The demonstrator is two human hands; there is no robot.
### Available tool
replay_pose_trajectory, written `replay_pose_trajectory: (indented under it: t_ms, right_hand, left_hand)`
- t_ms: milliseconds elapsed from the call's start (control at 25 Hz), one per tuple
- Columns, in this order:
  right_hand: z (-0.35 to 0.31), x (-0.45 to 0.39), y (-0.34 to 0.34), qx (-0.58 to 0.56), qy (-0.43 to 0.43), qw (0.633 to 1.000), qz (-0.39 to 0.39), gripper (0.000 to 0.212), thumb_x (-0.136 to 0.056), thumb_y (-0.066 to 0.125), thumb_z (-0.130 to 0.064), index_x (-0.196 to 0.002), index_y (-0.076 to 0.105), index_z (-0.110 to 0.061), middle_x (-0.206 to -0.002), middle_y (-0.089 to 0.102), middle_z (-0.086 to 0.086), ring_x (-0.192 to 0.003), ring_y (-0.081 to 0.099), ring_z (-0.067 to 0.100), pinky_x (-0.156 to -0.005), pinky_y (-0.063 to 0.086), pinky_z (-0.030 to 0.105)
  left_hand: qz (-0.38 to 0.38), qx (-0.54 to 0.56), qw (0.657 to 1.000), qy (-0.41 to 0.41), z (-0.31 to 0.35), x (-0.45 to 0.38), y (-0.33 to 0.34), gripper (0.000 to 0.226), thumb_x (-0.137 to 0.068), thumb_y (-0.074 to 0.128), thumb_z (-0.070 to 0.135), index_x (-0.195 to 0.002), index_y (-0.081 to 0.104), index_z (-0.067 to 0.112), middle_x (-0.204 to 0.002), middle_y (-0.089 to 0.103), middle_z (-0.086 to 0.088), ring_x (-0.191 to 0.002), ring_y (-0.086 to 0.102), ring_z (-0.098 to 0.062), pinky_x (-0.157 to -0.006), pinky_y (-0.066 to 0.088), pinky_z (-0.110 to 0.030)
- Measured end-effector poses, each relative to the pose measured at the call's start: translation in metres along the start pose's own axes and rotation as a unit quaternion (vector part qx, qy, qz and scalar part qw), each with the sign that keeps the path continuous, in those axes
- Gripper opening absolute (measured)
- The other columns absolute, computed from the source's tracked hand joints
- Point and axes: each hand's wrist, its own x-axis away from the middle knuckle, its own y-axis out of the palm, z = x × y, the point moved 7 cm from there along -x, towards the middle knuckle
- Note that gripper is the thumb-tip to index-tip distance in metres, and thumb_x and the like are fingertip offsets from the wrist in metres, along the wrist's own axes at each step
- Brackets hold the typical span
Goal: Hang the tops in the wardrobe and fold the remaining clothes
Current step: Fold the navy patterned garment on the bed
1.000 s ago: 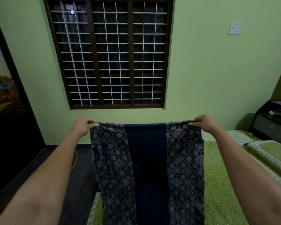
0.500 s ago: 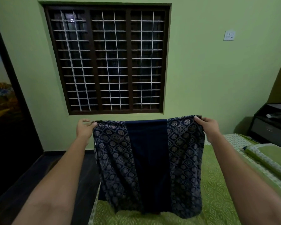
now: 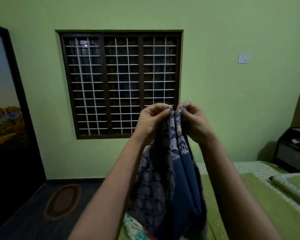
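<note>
A dark blue patterned garment [image 3: 170, 179] with a plain navy panel hangs doubled lengthwise in front of me, over the near edge of the bed [image 3: 260, 205]. My left hand [image 3: 154, 120] pinches one top corner. My right hand [image 3: 192, 120] pinches the other corner. The two hands are side by side, almost touching, so the corners meet at chest height before the window. More colourful cloth [image 3: 133, 229] lies on the bed under the hanging garment, mostly hidden.
A barred dark-framed window [image 3: 119, 84] fills the green wall ahead. Left is a dark door frame [image 3: 21, 104] and an oval floor mat [image 3: 62, 201]. A pillow [image 3: 293, 187] lies on the bed at right, with a dark bedside cabinet [image 3: 293, 149] behind.
My hands held the garment spread wide by its top corners; they have come together in the middle, folding it in half lengthwise. The camera has tilted up a little.
</note>
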Motion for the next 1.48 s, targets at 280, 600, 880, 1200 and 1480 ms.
replay_pose_trajectory:
  t_ms: [280,600,880,1200,1480]
  right_hand:
    - [0.023,0.011,0.001,-0.036,0.066,0.997,-0.030,0.021,-0.060,0.084,-0.025,-0.071,0.067,-0.019,-0.072,0.068,0.000,-0.063,0.066,0.010,-0.059,0.055,0.022]
    - [0.040,0.017,-0.008,0.099,0.148,0.980,-0.087,0.060,-0.068,0.084,-0.025,-0.109,0.056,0.009,-0.101,0.059,0.031,-0.090,0.059,0.031,-0.083,0.050,0.039]
    - [0.002,0.036,0.015,0.531,-0.114,0.840,0.010,0.048,-0.078,0.073,-0.005,-0.113,0.047,-0.024,-0.123,0.041,-0.005,-0.080,0.057,0.010,-0.072,0.048,0.017]
    - [0.077,0.067,0.025,0.801,0.016,0.519,-0.298,0.035,-0.079,0.057,-0.001,-0.109,0.065,-0.018,-0.106,0.065,0.001,-0.097,0.061,0.025,-0.066,0.045,0.031]
    - [0.052,0.115,-0.062,0.683,0.337,0.619,-0.194,0.034,-0.089,0.062,-0.040,-0.103,0.065,-0.010,-0.095,0.060,-0.004,-0.088,0.053,0.017,-0.070,0.037,0.029]
  left_hand:
    - [-0.059,0.088,0.993,-0.047,-0.025,0.016,0.010,0.011,-0.069,0.070,0.011,-0.079,0.071,0.008,-0.076,0.070,-0.004,-0.067,0.065,-0.012,-0.062,0.054,-0.021]
    - [-0.109,0.028,0.986,-0.125,-0.035,0.028,0.011,0.022,-0.088,0.056,-0.001,-0.108,0.064,0.000,-0.087,0.073,-0.004,-0.075,0.066,-0.011,-0.069,0.056,-0.022]
    - [0.036,-0.131,0.987,-0.085,-0.043,0.015,-0.037,0.006,-0.091,0.060,0.007,-0.091,0.066,0.009,-0.075,0.067,-0.001,-0.063,0.063,-0.009,-0.060,0.053,-0.023]
    - [0.164,-0.363,0.917,-0.036,-0.062,0.009,-0.098,0.011,-0.097,0.052,0.019,-0.098,0.060,0.011,-0.098,0.062,-0.007,-0.086,0.056,-0.015,-0.078,0.044,-0.028]
    - [0.130,-0.427,0.883,-0.148,-0.109,0.055,-0.116,0.018,-0.100,0.046,0.021,-0.109,0.056,0.009,-0.104,0.061,-0.005,-0.088,0.053,-0.018,-0.073,0.036,-0.026]
